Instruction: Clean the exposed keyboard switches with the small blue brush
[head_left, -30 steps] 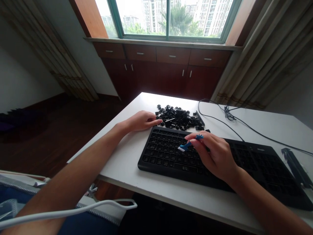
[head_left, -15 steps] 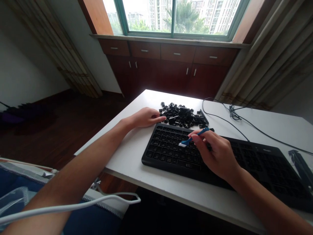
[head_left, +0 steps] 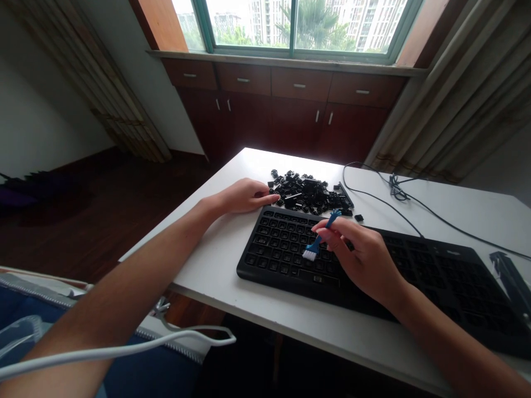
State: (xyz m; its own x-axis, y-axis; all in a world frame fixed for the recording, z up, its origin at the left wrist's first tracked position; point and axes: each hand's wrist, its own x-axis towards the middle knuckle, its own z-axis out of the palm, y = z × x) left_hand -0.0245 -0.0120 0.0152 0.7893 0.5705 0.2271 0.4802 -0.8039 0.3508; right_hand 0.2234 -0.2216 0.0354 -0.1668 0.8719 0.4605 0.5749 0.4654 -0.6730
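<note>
A black keyboard (head_left: 269, 264) with its keycaps removed lies on the white table, showing rows of square sockets. My right hand (head_left: 365, 254) is over its middle, pinching a small blue brush (head_left: 318, 239) with white bristles. The bristles point down at the sockets in the left half; whether they touch cannot be made out. My left hand (head_left: 246, 195) rests on the table by the keyboard's far left corner. Its thumb is stretched out to the edge of a pile of loose black keycaps (head_left: 309, 193), apart from the fingers, which are partly hidden.
A black cable (head_left: 375, 202) runs from the keyboard across the white table (head_left: 211, 237), with a tied bundle at the right. A dark object in clear wrapping (head_left: 510, 282) lies at the right edge. A white cord (head_left: 124, 351) crosses the lower left. Cabinets (head_left: 265, 121) stand below the window.
The brush has turned more upright in my right hand, and its bristles have moved slightly down toward the near side. My left hand stays in place. The view has shifted a little.
</note>
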